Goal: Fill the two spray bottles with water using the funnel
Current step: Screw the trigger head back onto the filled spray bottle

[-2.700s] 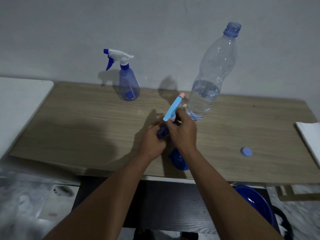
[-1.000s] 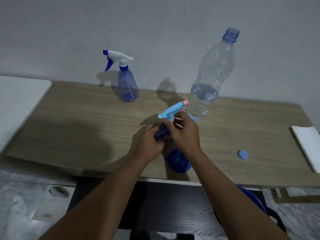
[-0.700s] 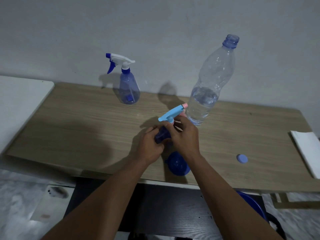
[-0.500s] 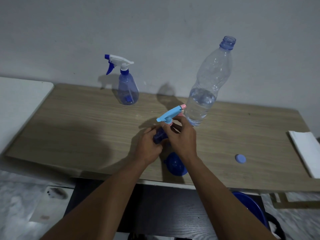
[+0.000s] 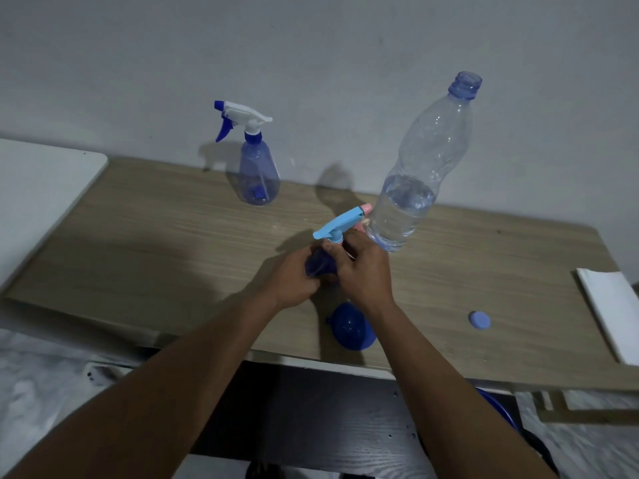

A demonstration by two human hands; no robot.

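Your left hand (image 5: 292,280) grips the dark blue spray bottle (image 5: 320,264); your right hand (image 5: 366,267) pinches its light-blue trigger head (image 5: 340,223). The funnel (image 5: 351,326) lies at six o'clock.

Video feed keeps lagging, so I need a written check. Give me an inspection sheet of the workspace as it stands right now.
Surface: wooden table, no spill seen.
Job's things: small spray bottle held in both hands, light blue spray head still on it; second spray bottle upright near the wall, head on; water bottle upright, uncapped, partly full; blue funnel lying at the near edge.
Clutter: blue cap loose on the table; white paper at the right end.
Grippers: left hand grips the bottle body; right hand at its neck.
Cables: nothing seen.
Surroundings: plain wall; white surface at left; blue basin below the table.
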